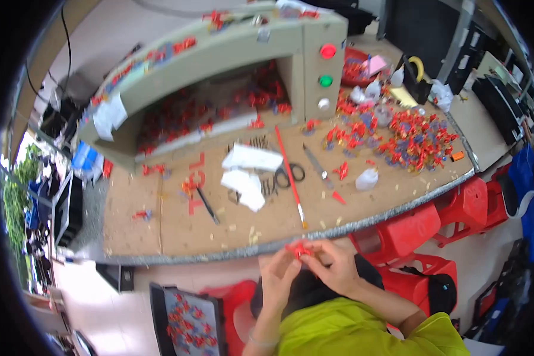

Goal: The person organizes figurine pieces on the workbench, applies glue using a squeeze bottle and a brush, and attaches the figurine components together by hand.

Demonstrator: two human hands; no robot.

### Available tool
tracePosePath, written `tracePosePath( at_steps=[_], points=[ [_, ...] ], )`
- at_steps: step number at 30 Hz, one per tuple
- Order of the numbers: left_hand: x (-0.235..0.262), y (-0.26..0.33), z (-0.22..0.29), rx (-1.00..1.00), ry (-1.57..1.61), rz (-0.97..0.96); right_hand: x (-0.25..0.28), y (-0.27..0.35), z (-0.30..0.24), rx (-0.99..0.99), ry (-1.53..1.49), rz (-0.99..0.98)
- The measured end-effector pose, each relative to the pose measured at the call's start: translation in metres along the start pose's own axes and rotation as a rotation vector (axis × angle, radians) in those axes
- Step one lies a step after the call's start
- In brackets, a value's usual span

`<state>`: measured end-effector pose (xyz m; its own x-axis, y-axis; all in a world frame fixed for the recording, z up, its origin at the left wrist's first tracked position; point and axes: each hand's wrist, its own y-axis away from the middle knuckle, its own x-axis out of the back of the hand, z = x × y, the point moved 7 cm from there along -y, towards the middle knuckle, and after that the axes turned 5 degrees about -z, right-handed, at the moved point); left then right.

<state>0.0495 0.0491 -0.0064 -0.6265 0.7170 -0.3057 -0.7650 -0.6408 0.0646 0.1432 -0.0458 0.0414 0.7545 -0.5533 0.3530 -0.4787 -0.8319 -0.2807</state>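
A small red piece is pinched narrowly by the left hand and right hand, beside the near edge of the worktable; steady support with light finger pressure is advised.

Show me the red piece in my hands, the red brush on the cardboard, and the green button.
Red piece [299, 251]: head view, on its visible middle.
Red brush [289, 171]: head view, on its long handle.
Green button [326, 80]: head view, on its round face.
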Motion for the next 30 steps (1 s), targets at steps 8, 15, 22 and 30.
tracePosePath(
  at_steps=[8, 15, 22, 30],
  points=[
    [0.021, 0.007, -0.023, 0.096, 0.165, 0.080, -0.015, -0.007, 0.016, -0.065, 0.053, -0.068],
    [0.008, 0.013, -0.023, 0.168, 0.200, 0.039, -0.018, -0.004, 0.059, -0.564, -0.620, -0.197],
    [0.009, 0.008, -0.017, 0.017, 0.073, 0.139, -0.009, -0.010, 0.041, -0.290, -0.335, -0.156],
    [0.006, 0.007, -0.026, 0.209, 0.282, 0.079, -0.001, -0.006, 0.042, -0.263, -0.195, -0.022]
  ],
)
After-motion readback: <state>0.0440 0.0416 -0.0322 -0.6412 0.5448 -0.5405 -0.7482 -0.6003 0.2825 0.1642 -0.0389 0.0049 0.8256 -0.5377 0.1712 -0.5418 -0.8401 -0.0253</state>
